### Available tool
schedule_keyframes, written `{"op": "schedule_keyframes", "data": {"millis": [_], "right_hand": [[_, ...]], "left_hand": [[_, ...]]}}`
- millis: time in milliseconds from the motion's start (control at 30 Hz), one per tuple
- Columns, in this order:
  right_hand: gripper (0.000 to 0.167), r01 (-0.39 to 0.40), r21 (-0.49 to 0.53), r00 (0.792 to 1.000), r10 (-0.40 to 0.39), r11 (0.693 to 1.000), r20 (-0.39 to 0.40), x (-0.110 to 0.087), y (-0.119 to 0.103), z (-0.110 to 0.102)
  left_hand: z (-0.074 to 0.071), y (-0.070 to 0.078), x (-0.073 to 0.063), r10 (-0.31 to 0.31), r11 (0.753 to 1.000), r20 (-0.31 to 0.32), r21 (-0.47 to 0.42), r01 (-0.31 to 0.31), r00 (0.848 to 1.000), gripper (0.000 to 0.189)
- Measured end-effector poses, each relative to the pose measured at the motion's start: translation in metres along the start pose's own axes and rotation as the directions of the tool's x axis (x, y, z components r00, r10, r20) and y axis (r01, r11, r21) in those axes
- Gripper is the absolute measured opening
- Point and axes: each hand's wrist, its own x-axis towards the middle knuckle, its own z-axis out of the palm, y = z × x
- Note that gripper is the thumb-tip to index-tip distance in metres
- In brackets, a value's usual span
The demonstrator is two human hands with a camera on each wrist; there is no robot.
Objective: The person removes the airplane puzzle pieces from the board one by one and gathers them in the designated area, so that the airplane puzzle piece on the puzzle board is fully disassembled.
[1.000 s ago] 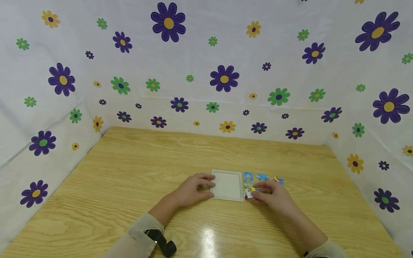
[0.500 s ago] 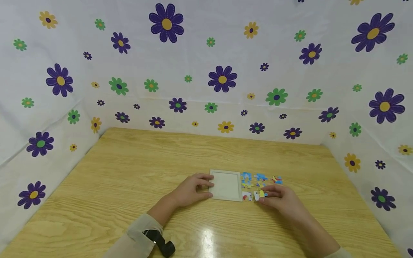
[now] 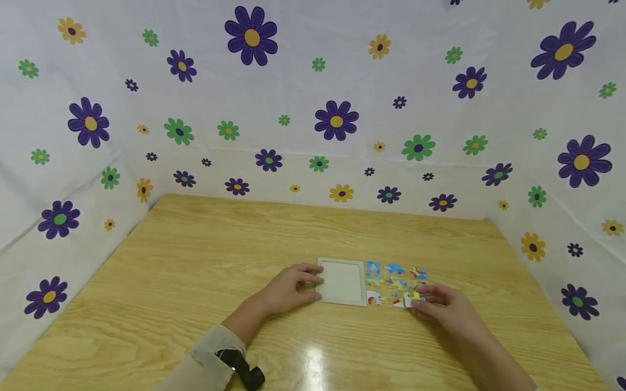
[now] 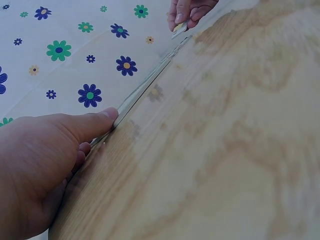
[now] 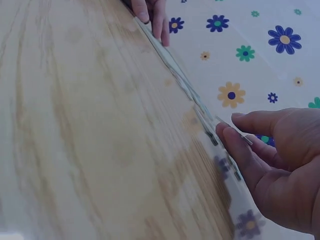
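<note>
A pale square puzzle tray (image 3: 364, 283) lies flat on the table, its inside bare. My left hand (image 3: 289, 289) rests at the tray's left edge, thumb and fingertips spread along it and touching. Right of the tray, several puzzle pieces lie in rows, among them a blue piece (image 3: 394, 268) and a white piece with a red spot (image 3: 374, 298). At the front of these rows my right hand (image 3: 452, 310) pinches a white and yellow puzzle piece (image 3: 408, 301) between thumb and fingers. The right wrist view shows that piece edge-on, tilted, above the others.
The wooden table (image 3: 220, 244) extends around the tray on all sides. White cloth with printed flowers (image 3: 283, 81) hangs behind and at both sides. A black strap with a small device (image 3: 246, 372) is worn on the left wrist.
My right hand has moved rightward along the front of the pieces, carrying the puzzle piece away from the tray and uncovering pieces beneath. My left hand has stayed at the tray's edge.
</note>
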Motion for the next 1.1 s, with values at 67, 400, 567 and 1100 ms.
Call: {"op": "schedule_keyframes", "data": {"millis": [67, 400, 567, 1100], "right_hand": [[0.048, -0.007, 0.006, 1.0, 0.007, 1.0, 0.001, -0.0007, 0.0006, -0.0028], [0.044, -0.104, 0.0, 0.994, 0.104, 0.995, -0.039, -0.004, -0.0018, -0.0099], [0.043, -0.101, -0.039, 0.994, 0.099, 0.994, -0.049, -0.0022, 0.0014, -0.0101], [0.041, -0.104, -0.204, 0.991, 0.083, 0.974, -0.109, -0.0038, -0.0012, -0.0057]], "left_hand": [[-0.0001, 0.0003, -0.0004, -0.006, 1.0, 0.001, 0.0, 0.006, 1.0, 0.037], [-0.0011, 0.0008, -0.0014, 0.011, 1.0, 0.0, 0.014, -0.011, 1.0, 0.038], [-0.0015, -0.0002, -0.002, 0.004, 1.0, 0.001, 0.016, -0.004, 1.0, 0.038], [0.0004, -0.0002, -0.0016, 0.013, 1.0, -0.008, 0.005, -0.013, 1.0, 0.037]]}}
